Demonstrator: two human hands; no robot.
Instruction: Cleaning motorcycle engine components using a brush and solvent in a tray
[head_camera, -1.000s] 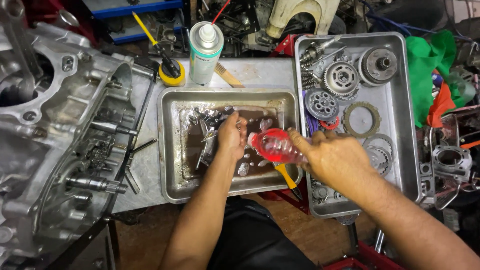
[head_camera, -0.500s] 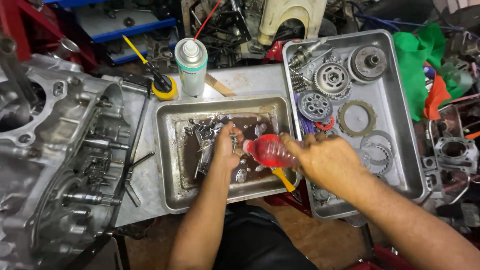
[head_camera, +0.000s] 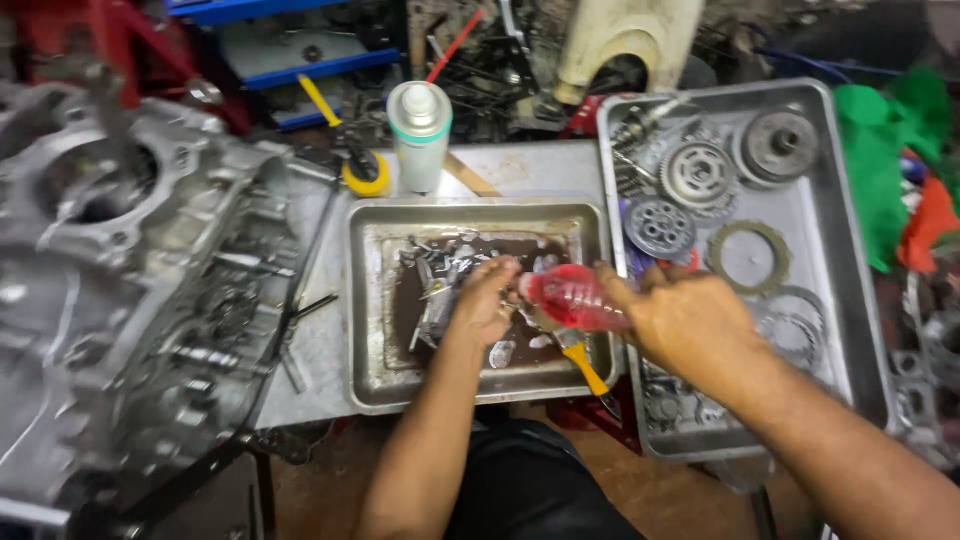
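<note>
1. Gripping a clear plastic bottle of red liquid (head_camera: 572, 297), the right hand (head_camera: 690, 322) tilts it on its side over a shallow steel tray (head_camera: 372, 330).
2. Left hand (head_camera: 487, 300), fingers curled on small metal parts (head_camera: 440, 275), rests in the tray's dark liquid.

Only 2 containers in view, no signs or screens. Upright spray can (head_camera: 419, 135) behind the smaller metal tray (head_camera: 370, 300), just beyond its far rim: cylindrical, white cap, pale body with a teal band. Clear plastic bottle (head_camera: 572, 297) of red liquid, tipped on its side above the same tray, gripped by the right hand (head_camera: 690, 320); label not discernible.
</note>
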